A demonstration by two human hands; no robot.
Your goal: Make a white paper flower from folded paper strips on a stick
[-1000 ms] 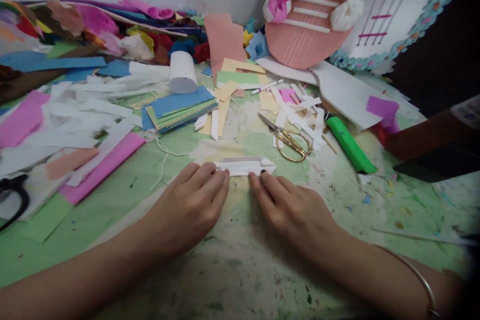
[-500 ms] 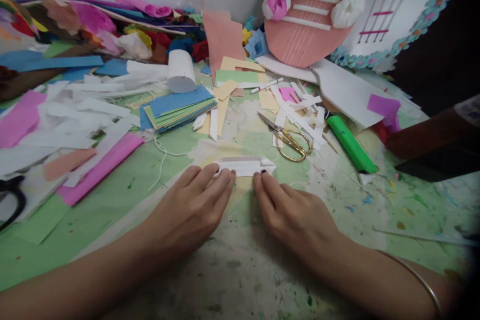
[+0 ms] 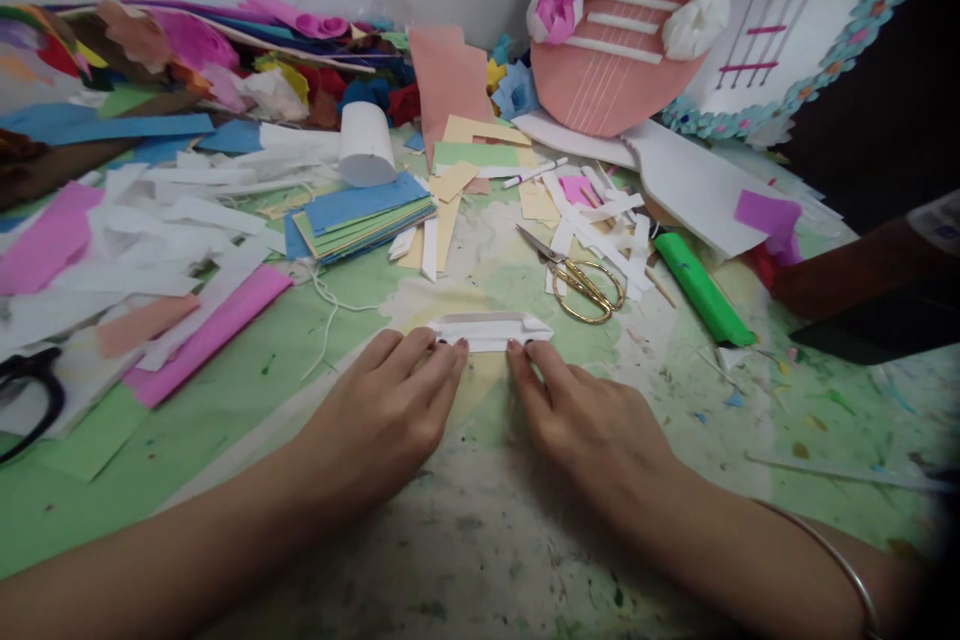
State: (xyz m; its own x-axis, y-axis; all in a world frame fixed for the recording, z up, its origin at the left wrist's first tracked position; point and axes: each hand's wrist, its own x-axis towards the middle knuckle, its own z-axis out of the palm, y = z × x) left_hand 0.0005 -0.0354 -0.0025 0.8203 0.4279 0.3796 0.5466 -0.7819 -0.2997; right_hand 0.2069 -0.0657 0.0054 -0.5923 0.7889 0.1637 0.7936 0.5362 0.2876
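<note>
A folded strip of white paper (image 3: pixel 491 332), pointed at its right end, lies crosswise on the table in front of me. My left hand (image 3: pixel 397 390) has its fingertips pinched on the paper's left part and near edge, covering that end. At the right part of the same edge, the fingertips of my right hand (image 3: pixel 592 410) are pressed together on the paper. The thumbs are mostly hidden beneath the fingers. Just beyond the paper, to the right, lie gold-handled scissors (image 3: pixel 581 285), slightly apart from it.
A stack of coloured paper (image 3: pixel 367 220) and a white paper cylinder (image 3: pixel 367 145) stand behind. White scraps (image 3: pixel 165 220) and black-handled scissors (image 3: pixel 45 400) are at left. A green paper roll (image 3: pixel 701 285) lies right; a pink paper guitar (image 3: pixel 615 85) leans at the back.
Both hands keep hold of the white paper's near edge, with only a slight shift of the left fingers. The camera view has moved a little.
</note>
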